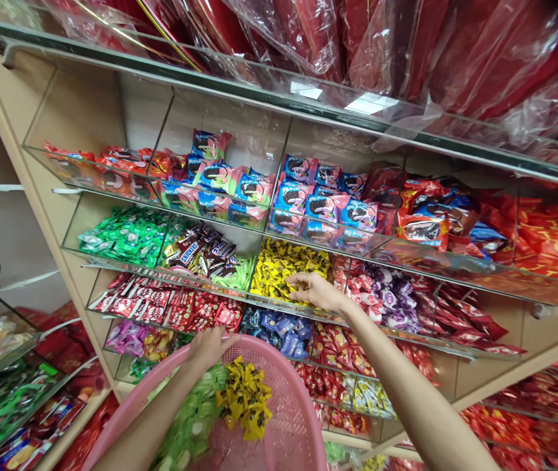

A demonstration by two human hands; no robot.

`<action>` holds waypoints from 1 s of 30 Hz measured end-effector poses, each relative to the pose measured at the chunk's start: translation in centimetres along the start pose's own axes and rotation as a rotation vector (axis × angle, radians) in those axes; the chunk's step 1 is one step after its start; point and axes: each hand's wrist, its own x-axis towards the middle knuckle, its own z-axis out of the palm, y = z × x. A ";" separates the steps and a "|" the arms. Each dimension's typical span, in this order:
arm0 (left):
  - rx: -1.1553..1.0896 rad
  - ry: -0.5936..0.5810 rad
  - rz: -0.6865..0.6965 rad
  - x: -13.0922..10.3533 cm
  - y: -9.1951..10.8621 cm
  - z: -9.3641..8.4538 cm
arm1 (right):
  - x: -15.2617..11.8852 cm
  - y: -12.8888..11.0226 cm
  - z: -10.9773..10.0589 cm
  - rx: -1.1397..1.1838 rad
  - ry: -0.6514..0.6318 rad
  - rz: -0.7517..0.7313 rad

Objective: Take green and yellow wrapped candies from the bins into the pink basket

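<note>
My left hand [209, 347] is closed over the far rim of a pink plastic basket [301, 402]. Inside the basket, green-wrapped candies [190, 415] lie on the left beside a small heap of yellow-wrapped candies [245, 398]. My right hand [316, 292] reaches over the front of a clear shelf bin of yellow-wrapped candies [286, 261]. Its fingers are stretched out and apart at the candies, and I see nothing held in them. Snickers bars [203, 248] fill the neighbouring bin on the left; white-and-purple wrapped sweets [394, 294] are to the right.
Clear shelf dividers and a glass shelf edge [279, 98] run above the hands. Packs of blue cookies [308, 196] sit one row up. Green-wrapped sweets [124, 235] and blue-wrapped ones [276, 330] occupy nearby bins. Red plastic-wrapped packages [381, 46] hang over the top shelf.
</note>
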 end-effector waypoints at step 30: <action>-0.023 -0.022 -0.024 -0.2 0.3 -0.4 | 2.2 -1.6 0.0 -0.129 -0.199 0.018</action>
